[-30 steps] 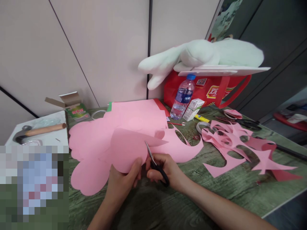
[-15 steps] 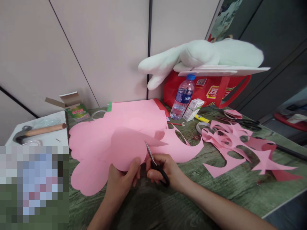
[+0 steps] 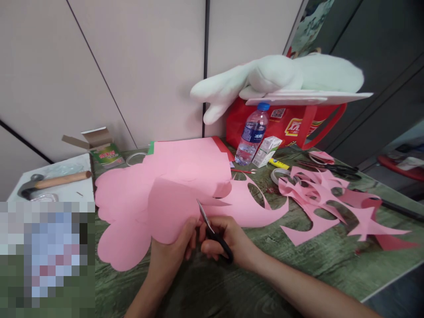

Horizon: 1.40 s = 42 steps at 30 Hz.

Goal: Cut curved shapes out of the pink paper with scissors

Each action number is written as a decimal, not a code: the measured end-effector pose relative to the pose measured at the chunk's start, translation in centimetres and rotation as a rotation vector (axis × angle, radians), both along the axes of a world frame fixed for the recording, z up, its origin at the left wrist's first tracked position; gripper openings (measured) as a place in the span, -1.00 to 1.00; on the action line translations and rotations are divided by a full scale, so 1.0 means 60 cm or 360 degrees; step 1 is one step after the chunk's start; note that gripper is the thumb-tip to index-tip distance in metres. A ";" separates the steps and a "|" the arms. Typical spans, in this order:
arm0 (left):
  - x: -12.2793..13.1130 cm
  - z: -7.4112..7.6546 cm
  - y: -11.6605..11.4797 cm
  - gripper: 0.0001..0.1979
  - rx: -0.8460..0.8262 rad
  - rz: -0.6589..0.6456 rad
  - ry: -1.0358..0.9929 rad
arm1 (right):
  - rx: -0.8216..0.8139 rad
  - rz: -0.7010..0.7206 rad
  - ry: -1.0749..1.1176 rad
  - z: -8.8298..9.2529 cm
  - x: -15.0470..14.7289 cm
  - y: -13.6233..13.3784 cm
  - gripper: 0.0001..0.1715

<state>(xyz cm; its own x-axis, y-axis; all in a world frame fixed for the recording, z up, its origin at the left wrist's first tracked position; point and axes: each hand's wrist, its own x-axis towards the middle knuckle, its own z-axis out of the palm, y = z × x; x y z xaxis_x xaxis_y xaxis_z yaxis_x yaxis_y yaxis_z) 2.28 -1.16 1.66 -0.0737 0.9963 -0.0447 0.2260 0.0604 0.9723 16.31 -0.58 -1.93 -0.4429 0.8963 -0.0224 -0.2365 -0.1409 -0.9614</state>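
My left hand [image 3: 180,245] pinches the lower edge of a sheet of pink paper [image 3: 174,210] between thumb and fingers. In my right hand [image 3: 228,240] is a pair of black-handled scissors [image 3: 213,234], its fingers wrapped round the handles. The blades point up and to the left, at a cut edge of the sheet. To the right of the blades the same sheet runs on as a curled strip with rounded cut-outs. Beneath and left of it lie scallop-edged pink paper pieces [image 3: 122,247], partly covered by the held sheet.
Pink paper scraps [image 3: 318,198] are heaped at the right, near a tape roll [image 3: 276,176]. Behind stand a water bottle [image 3: 253,134], a small carton [image 3: 266,152] and a red bag [image 3: 235,121] under a white plush toy [image 3: 274,77]. A hammer [image 3: 62,179] lies left.
The pink sheet has turned slightly, its right-hand strip shifting further right. My left hand has moved a little right, and the scissors have shifted slightly left and down.
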 end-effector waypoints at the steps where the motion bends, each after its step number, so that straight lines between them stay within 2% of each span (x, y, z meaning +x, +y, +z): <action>1: 0.003 0.003 -0.003 -0.54 -0.0045 0.0034 -0.0009 | 0.0004 0.0005 0.0035 0.001 0.000 0.001 -0.49; 6: 0.014 0.012 -0.011 -0.68 -0.0192 0.0125 -0.0070 | 0.0073 0.0079 0.0303 0.019 0.000 0.004 -0.51; 11: 0.015 0.011 -0.012 -0.69 -0.0217 0.0102 -0.0080 | 0.0109 0.0103 0.0310 0.029 0.001 0.005 -0.51; 18: 0.011 0.009 -0.012 -0.70 -0.0164 0.0092 -0.0065 | 0.0036 -0.0035 0.0160 0.026 0.000 0.004 -0.40; 32: 0.006 0.008 -0.009 -0.68 -0.0024 0.0048 -0.0024 | 0.0038 -0.0045 0.0089 0.013 0.005 0.006 -0.46; 37: 0.002 0.007 -0.007 -0.63 0.0020 0.0021 0.0022 | 0.0021 0.0042 0.0244 0.016 0.001 0.004 -0.47; 42: -0.004 0.003 -0.003 -0.59 0.0083 -0.0016 0.0073 | 0.0003 -0.0013 0.0201 0.015 0.001 0.006 -0.50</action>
<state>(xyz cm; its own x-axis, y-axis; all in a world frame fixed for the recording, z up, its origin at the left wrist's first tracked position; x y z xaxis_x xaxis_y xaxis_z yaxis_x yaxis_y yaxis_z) 2.05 -1.35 1.87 -0.0646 0.9979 0.0103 0.2709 0.0076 0.9626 16.39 -0.25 -1.05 -0.4349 0.8998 0.0348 -0.3570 -0.1368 -0.9240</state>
